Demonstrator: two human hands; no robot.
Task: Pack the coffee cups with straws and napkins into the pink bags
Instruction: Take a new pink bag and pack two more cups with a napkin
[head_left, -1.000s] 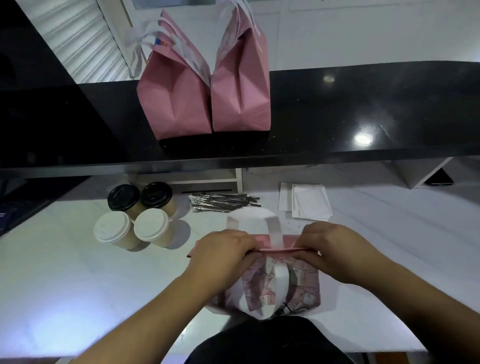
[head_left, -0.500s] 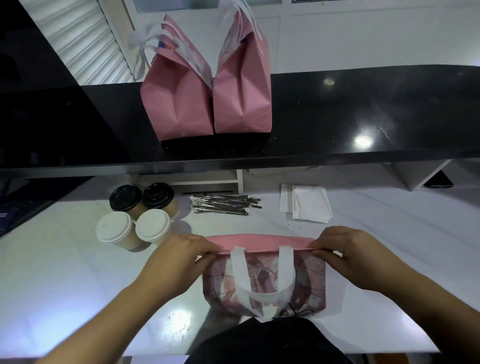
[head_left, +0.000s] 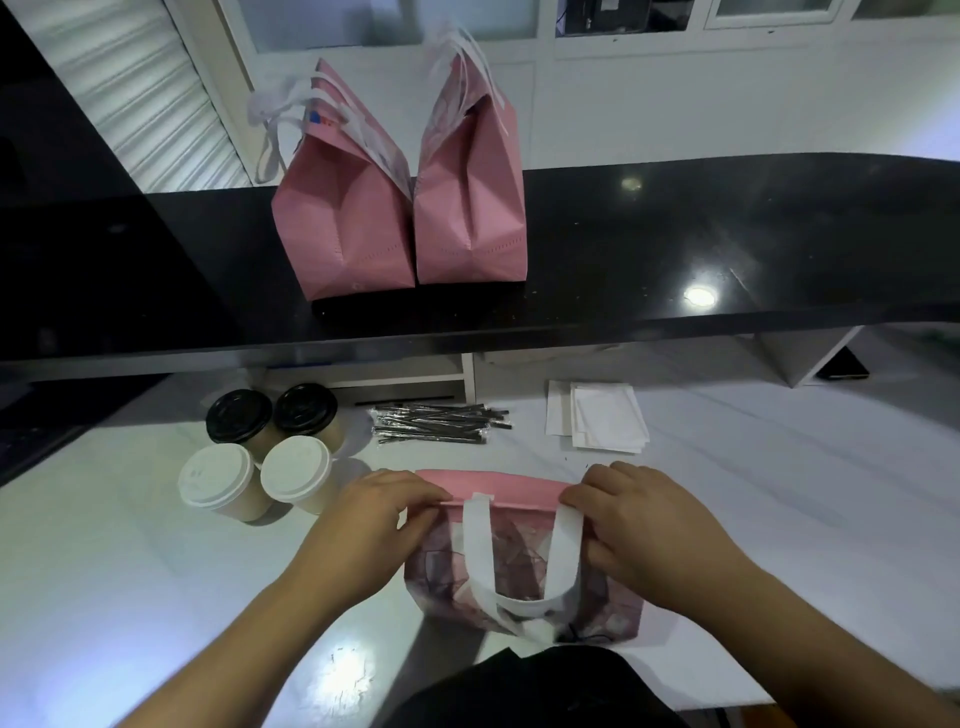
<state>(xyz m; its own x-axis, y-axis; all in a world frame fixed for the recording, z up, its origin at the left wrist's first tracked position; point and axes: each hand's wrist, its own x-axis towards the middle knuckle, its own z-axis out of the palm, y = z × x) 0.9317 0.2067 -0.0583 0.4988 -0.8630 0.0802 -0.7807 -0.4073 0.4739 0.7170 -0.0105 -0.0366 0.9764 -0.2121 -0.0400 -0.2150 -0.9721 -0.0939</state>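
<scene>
Both hands, left hand (head_left: 371, 525) and right hand (head_left: 641, 535), pinch the pink bag (head_left: 519, 566) at its rim on the white counter (head_left: 104, 571); four coffee cups (head_left: 265, 452), straws (head_left: 436, 423) and napkins (head_left: 602, 423) lie behind it.

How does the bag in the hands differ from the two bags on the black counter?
The held bag sits on the white table, gripped at its rim by the left hand and right hand; the counter bags stand untouched on the black counter. Its mouth is being spread; theirs are pinched shut. All are pink with white handles.
</scene>
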